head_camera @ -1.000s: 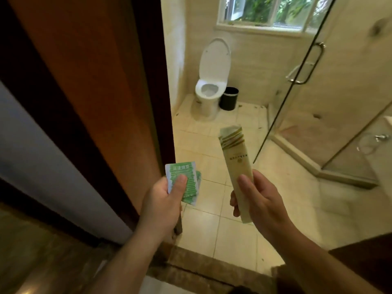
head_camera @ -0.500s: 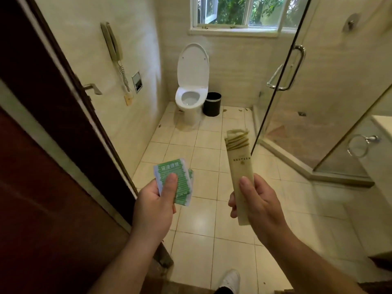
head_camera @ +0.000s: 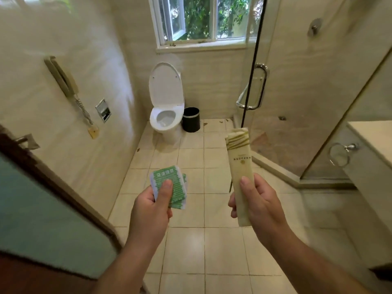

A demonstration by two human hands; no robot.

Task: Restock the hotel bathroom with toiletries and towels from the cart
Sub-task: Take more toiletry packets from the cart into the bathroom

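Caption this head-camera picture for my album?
Left hand pinches green-and-white sachets, right hand holds a tall cream packet, facing a white toilet.

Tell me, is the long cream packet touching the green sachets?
Apart. The head view shows floor tiles plainly between them: the right hand holds the cream packet, the left hand holds the green sachets.
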